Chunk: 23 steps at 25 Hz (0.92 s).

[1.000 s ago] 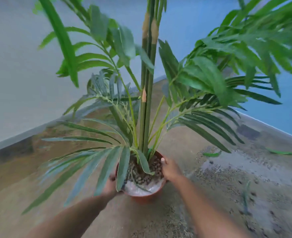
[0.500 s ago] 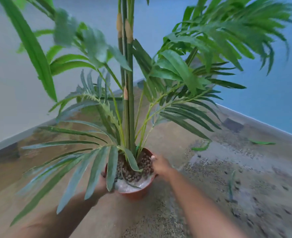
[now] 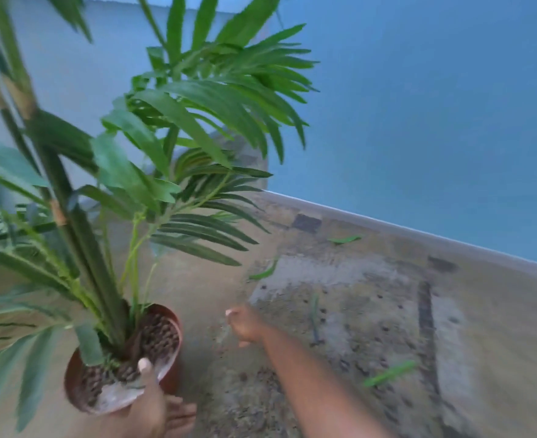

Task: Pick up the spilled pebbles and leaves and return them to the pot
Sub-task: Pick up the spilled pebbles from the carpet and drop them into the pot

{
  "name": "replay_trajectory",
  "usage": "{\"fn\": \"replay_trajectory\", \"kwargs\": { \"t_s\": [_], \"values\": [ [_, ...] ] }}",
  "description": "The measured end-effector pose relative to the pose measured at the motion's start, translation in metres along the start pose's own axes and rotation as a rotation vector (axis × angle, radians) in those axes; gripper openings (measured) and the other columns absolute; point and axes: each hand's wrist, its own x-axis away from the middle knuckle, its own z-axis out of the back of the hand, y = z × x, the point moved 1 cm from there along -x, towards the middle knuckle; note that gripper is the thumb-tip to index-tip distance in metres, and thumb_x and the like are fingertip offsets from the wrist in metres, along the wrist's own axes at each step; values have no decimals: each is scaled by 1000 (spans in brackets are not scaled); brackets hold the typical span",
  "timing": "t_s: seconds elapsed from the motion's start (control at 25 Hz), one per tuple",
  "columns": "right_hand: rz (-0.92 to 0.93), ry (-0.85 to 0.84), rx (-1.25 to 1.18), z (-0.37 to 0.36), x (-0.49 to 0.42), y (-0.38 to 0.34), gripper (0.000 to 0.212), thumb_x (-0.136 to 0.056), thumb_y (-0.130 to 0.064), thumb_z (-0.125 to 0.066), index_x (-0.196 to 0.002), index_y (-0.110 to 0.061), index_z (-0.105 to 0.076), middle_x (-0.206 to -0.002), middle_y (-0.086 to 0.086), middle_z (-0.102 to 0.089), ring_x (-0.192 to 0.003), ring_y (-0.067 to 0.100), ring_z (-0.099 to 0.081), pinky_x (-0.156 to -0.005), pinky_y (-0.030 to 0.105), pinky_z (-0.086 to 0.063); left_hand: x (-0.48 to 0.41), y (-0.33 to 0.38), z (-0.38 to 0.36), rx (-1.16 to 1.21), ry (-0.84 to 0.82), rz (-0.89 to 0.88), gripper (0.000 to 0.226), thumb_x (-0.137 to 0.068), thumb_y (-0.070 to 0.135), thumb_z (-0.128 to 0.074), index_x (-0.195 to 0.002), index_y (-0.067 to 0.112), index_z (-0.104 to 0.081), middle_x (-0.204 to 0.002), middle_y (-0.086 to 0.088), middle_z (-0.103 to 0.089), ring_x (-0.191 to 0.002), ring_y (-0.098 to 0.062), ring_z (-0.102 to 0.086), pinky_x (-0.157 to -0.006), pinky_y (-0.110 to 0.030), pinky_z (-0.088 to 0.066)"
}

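- The blue wall [image 3: 419,121] fills the upper right, meeting the floor along a pale skirting strip [image 3: 419,230].
- The floor [image 3: 498,327] is tan with worn grey patches; it is blurred by camera motion.
- The palm plant [image 3: 178,121] rises out of the pot, its thick green stems leaning up to the left and its fronds spreading over the left half of the view.
- The pot [image 3: 169,379] is reddish-brown and tilted, standing at lower left; dark pebbles in the pot [image 3: 159,339] fill its upper part, with a whitish patch at its near rim.
- The left hand [image 3: 151,406] is the grip on the pot's near rim: thumb laid over the edge onto the filling, fingers wrapped under and around the outer wall.
- The right hand [image 3: 245,324] is stretched out over the floor to the right of the pot, apart from it; whether its grip is released or clenched cannot be told through the blur.
- Fallen leaves lie on the floor: one [image 3: 264,273] beyond the right hand, one [image 3: 344,239] near the skirting, one [image 3: 390,373] to the right of the forearm.
- Spilled pebbles [image 3: 384,328] show as small dark specks scattered over the grey patch, right of the right hand.
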Motion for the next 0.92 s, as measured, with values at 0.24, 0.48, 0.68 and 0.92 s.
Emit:
{"fn": "replay_trajectory", "kwargs": {
  "t_s": [0.24, 0.48, 0.68, 0.92],
  "values": [
    [-98, 267, -3, 61, 53, 96, 26, -99, -22, -47, -96, -12, -70, -90, 17, -68, -87, 25, -62, -69, 29, -41, 33, 11, -107, -482, -248, -390, 68, -96, 56, -34, -69, 2, -63, -88, -24, -71, -84, -35, -65, -82, -43, -51],
    [-404, 613, 63, 94, 140, 234, 39, -98, -29, -48, -133, -13, -54, -118, 9, -65, -105, 23, -63, -69, 28, -48, 29, 45, -165, -889, -420, -768, 26, -92, 29, -63, -84, 6, -71, -95, -22, -72, -92, -34, -68, -87, -44, -52],
    [-647, 508, 255, 69, 179, 312, 78, -95, -60, -31, -153, -16, -4, -162, 12, 0, -147, 38, 6, -118, 56, -2, 25, 53, -185, -936, -428, -858, 9, -87, 21, -69, -82, 13, -69, -94, -16, -72, -91, -35, -68, -89, -51, -54],
    [-575, 539, 417, 24, 154, 308, 104, -73, -83, 14, -150, -13, 16, -156, 16, 23, -141, 41, 22, -114, 56, 14, 5, 47, -183, -935, -372, -930, 17, -86, 32, -70, -82, 16, -70, -78, -6, -70, -62, -17, -57, -61, -28, -47]
  ]
}}
